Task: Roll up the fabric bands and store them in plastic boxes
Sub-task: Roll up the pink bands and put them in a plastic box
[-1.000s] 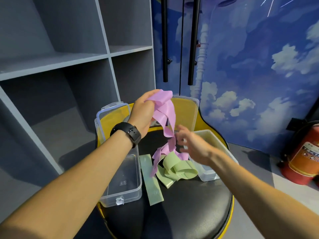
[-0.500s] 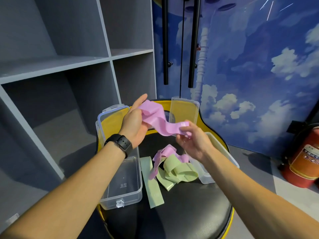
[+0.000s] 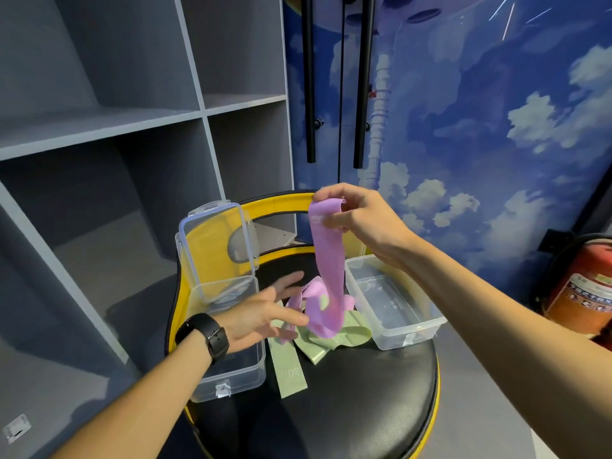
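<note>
One purple band (image 3: 326, 260) is pinched at its top end by the right hand (image 3: 361, 217) and hung vertically over one green band (image 3: 334, 336). The left hand (image 3: 261, 318) is spread open beside it. Two clear boxes (image 3: 394, 303) are set on the black seat (image 3: 364, 392).

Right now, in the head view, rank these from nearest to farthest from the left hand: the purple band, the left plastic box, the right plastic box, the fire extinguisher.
1. purple band, just right of the left hand; touch unclear
2. left plastic box, under the wrist
3. right plastic box, across the seat
4. fire extinguisher, far right
</note>
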